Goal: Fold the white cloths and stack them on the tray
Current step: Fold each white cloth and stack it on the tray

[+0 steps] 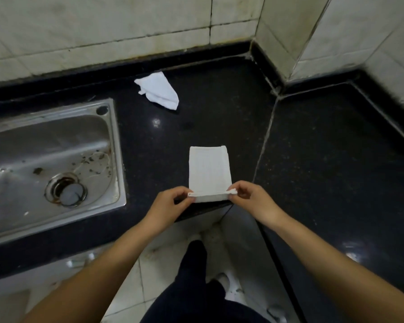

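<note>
So the black worktop (219,117) carries a folded white cloth (209,169), a neat rectangle (near edge lifted), with left hand (170,203) and right hand (252,199) fingers pinching its near corners. A crumpled cloth (159,89) sits farther back by the wall.

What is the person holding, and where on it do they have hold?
A folded white cloth lying on the black counter. The left hand and right hand each pinch one near corner of it between their fingers.
</note>
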{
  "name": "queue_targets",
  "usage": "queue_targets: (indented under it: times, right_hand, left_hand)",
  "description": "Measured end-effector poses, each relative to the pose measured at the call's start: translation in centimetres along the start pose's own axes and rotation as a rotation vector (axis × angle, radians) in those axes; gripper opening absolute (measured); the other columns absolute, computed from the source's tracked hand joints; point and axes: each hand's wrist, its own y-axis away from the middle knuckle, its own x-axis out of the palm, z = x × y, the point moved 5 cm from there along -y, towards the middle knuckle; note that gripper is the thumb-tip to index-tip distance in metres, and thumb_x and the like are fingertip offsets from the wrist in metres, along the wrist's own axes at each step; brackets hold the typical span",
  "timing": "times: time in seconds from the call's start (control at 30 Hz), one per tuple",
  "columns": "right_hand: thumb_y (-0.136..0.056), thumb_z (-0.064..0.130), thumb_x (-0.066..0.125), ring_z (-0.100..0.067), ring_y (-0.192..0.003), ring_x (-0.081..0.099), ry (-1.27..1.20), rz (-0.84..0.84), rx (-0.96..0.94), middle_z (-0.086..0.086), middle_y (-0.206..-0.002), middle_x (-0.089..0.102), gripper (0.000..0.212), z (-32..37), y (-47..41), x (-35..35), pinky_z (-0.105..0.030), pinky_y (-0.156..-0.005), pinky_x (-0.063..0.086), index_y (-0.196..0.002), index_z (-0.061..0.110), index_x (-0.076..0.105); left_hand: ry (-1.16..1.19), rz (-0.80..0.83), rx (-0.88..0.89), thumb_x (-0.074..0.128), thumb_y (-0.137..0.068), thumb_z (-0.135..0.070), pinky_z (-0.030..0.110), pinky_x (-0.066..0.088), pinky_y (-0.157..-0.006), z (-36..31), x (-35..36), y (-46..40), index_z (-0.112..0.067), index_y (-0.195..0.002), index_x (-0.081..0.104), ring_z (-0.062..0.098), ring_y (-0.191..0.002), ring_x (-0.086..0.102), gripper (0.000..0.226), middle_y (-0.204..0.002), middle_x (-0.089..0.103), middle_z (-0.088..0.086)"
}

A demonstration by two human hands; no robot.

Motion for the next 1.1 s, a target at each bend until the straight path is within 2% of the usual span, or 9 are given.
queue_targets:
  times: [0.23, 0.37, 0.43, 0.57, 0.67, 0.77, 0.87, 0.97, 1.1]
  right_hand:
    - [-0.09, 0.016, 0.06, -0.016, -0.087, 0.06, 0.08, -0.255, 0.054, -0.005, -0.094, 0.066, 0.007, 2.2, -7.3, -2.6, -0.029, -0.079, 0.048, -0.095, 0.017, 0.064]
    - [-0.092, 0.018, 0.054, -0.014, -0.086, 0.056, 0.207, -0.336, 0.153, 0.001, -0.093, 0.06, 0.014, 2.6, -11.5, -3.2, -0.025, -0.073, 0.041, -0.102, 0.014, 0.063]
    - [-0.093, 0.019, 0.052, -0.016, -0.088, 0.055, 0.291, -0.337, 0.195, -0.001, -0.098, 0.06, 0.017, 2.3, -12.5, -3.0, -0.028, -0.075, 0.043, -0.106, 0.014, 0.062]
    - [-0.091, 0.023, 0.055, -0.025, -0.105, 0.056, 0.514, -0.342, 0.207, -0.006, -0.113, 0.057, 0.031, 1.6, -12.8, -2.5, -0.044, -0.095, 0.045, -0.122, 0.016, 0.053]
    - [-0.092, 0.034, 0.054, -0.027, -0.114, 0.052, 0.605, -0.357, 0.26, -0.009, -0.121, 0.054, 0.041, 1.4, -12.0, -2.7, -0.045, -0.097, 0.043, -0.126, 0.013, 0.048]
    - [-0.092, 0.043, 0.05, -0.029, -0.117, 0.05, 0.82, -0.274, 0.342, -0.011, -0.126, 0.052, 0.046, 1.1, -11.4, -1.9, -0.043, -0.096, 0.04, -0.123, 0.008, 0.05]
    - [-0.094, 0.036, 0.047, -0.028, -0.12, 0.047, 0.913, -0.265, 0.342, -0.01, -0.129, 0.05, 0.043, 1.8, -11.3, -0.4, -0.041, -0.098, 0.036, -0.126, 0.009, 0.048]
    - [-0.093, 0.027, 0.047, -0.029, -0.116, 0.05, 0.836, -0.256, 0.344, -0.01, -0.125, 0.053, 0.036, 2.5, -11.2, -0.1, -0.041, -0.097, 0.038, -0.123, 0.01, 0.052]
    - [-0.087, 0.018, 0.058, -0.028, -0.098, 0.06, 0.132, -0.313, 0.394, -0.013, -0.109, 0.062, 0.024, 2.5, -9.1, -2.2, -0.038, -0.081, 0.05, -0.108, 0.006, 0.057]
  left_hand:
    - [-0.03, -0.14, -0.027, 0.061, -0.089, -0.02, 0.024, 0.043, -0.067, -1.6, -2.4, -7.5, -0.008, -0.081, 0.065, 0.01, -0.071, 0.055, 0.015, -0.079, 0.065, 0.006]
    - [-0.257, -0.161, -0.083, 0.06, -0.089, -0.03, 0.034, 0.046, -0.079, -1.2, -2.7, -12.7, -0.018, -0.081, 0.059, 0.021, -0.089, 0.056, 0.015, -0.087, 0.059, 0.003]
    - [-0.372, -0.146, -0.109, 0.058, -0.09, -0.033, 0.037, 0.045, -0.086, -0.9, -2.4, -13.8, -0.02, -0.087, 0.06, 0.02, -0.095, 0.052, 0.014, -0.091, 0.056, -0.001]
    - [-0.484, -0.194, -0.108, 0.058, -0.089, -0.034, 0.036, 0.04, -0.085, -0.6, -2.2, -14.0, -0.02, -0.095, 0.057, 0.019, -0.097, 0.051, 0.016, -0.097, 0.057, -0.001]
    - [-0.466, -0.248, -0.189, 0.057, -0.089, -0.041, 0.036, 0.036, -0.086, 0.0, -2.4, -12.9, -0.019, -0.1, 0.051, 0.018, -0.098, 0.051, 0.026, -0.101, 0.056, -0.001]
    - [-0.59, -0.181, -0.269, 0.048, -0.09, -0.051, 0.04, 0.036, -0.093, 0.5, -1.6, -12.0, -0.015, -0.109, 0.053, 0.023, -0.109, 0.048, 0.041, -0.113, 0.053, 0.004]
    - [-0.691, -0.13, -0.284, 0.05, -0.091, -0.044, 0.041, 0.036, -0.096, 0.1, -0.5, -11.9, -0.013, -0.115, 0.054, 0.025, -0.116, 0.044, 0.039, -0.122, 0.049, 0.007]
    - [-0.579, -0.154, -0.272, 0.051, -0.092, -0.033, 0.041, 0.036, -0.095, -0.9, -0.2, -11.7, -0.015, -0.106, 0.056, 0.024, -0.111, 0.046, 0.023, -0.115, 0.051, 0.006]
    - [-0.087, -0.188, -0.23, 0.057, -0.091, -0.023, 0.029, 0.041, -0.071, -2.9, -1.0, -10.3, -0.013, -0.088, 0.052, 0.019, -0.083, 0.056, 0.011, -0.082, 0.058, 0.0]
